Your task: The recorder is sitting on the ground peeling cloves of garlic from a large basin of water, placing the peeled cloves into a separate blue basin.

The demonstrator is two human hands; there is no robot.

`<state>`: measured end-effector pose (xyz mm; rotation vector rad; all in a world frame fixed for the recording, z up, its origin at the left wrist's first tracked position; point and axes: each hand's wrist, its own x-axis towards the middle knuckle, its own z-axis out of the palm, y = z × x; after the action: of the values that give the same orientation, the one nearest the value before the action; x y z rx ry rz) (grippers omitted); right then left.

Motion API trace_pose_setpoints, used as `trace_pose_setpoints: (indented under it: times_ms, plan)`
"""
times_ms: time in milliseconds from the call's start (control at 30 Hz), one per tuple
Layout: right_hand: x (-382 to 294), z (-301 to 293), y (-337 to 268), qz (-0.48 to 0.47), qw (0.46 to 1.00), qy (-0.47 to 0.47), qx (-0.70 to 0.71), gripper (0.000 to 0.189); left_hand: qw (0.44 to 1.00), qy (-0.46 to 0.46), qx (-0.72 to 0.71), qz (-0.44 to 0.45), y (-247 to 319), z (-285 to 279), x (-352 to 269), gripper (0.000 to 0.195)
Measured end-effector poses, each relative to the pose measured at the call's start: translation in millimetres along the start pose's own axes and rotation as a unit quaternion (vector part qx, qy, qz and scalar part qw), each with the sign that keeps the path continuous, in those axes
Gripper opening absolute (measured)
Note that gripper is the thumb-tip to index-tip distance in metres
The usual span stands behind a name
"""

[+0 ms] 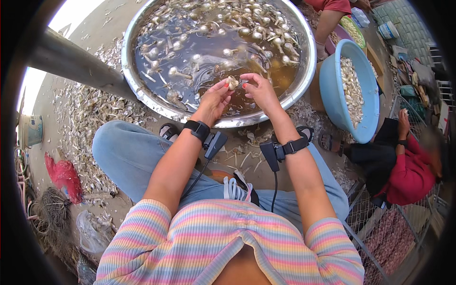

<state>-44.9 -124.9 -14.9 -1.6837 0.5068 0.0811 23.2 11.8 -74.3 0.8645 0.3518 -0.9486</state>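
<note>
Between the thumb and fingers of my left hand [215, 99] is a garlic bulb [232, 83], held over the near part of a large metal basin [133, 76]. My right hand [259, 89] hovers just right of the bulb, thumb and forefinger apart, with nothing visible in it. Brown water fills the basin, and many garlic bulbs with stems [178, 73] float there, crowded thickest toward the far side. Both wrists wear black straps with small devices.
To the right, a blue plastic tub [370, 96] holds peeled garlic cloves [351, 92]. A seated person in red [409, 174] is beyond it. A metal pole [85, 67] slants in from the left. Garlic skins [103, 110] litter the ground near a red mesh bag [64, 176].
</note>
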Motion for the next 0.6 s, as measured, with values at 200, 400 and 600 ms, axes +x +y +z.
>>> trace_pose_setpoints:
  times_ms: [200,400,600]
  plan:
    - [-9,10,17,-0.152,0.981,0.093,-0.079,0.031,0.965,-0.117,0.221,0.075,6,12,-16,0.030]
    - [-12,6,22,-0.215,0.949,0.169,-0.160,0.011,0.944,-0.127,0.278,0.120,5,20,-31,0.035]
    - [-19,19,9,-0.158,0.975,0.128,0.087,0.008,0.964,-0.172,0.189,0.070,11,20,-33,0.026]
